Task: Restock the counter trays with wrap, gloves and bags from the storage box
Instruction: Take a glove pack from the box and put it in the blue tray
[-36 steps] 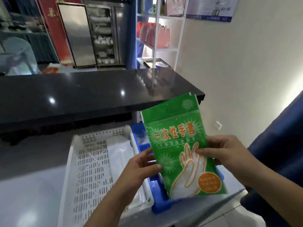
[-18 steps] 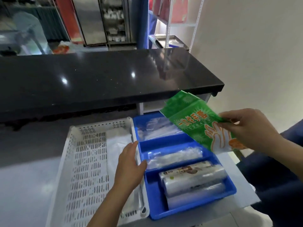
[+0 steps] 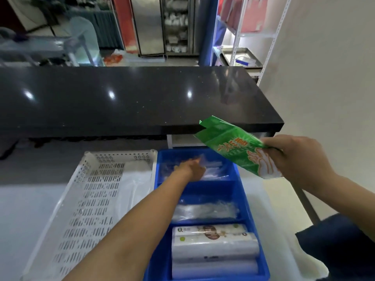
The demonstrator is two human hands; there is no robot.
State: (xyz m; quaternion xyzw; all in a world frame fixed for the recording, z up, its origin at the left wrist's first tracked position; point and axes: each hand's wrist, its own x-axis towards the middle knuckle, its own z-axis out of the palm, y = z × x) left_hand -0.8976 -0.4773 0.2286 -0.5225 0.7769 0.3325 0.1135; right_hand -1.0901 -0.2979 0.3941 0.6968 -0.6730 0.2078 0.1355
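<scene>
— Since half a second ago, what moved?
— Left hand (image 3: 189,169) went from the white tray (image 3: 60,209) into the blue tray's (image 3: 246,191) far compartment, fingers blurred on clear bags (image 3: 215,169); grip undeterminable.
— Counts?
— One green glove packet (image 3: 233,147), orange lettering unreadable, pinched by right hand (image 3: 294,157) above that tray. Three compartments: bags, bags, two wrap rolls (image 3: 213,246).

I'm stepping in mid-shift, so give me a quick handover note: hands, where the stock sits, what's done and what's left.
Right hand: holds the green glove pack in the air over the blue tray.
Left hand: reaching into the tray's far compartment, on the clear bags; grip unclear.
Stock: clear plastic packs in the middle compartment, wrap rolls in the near one. White perforated tray alongside holds a clear sheet.
Done: wrap and bags placed.
Left: set the glove pack down.
</scene>
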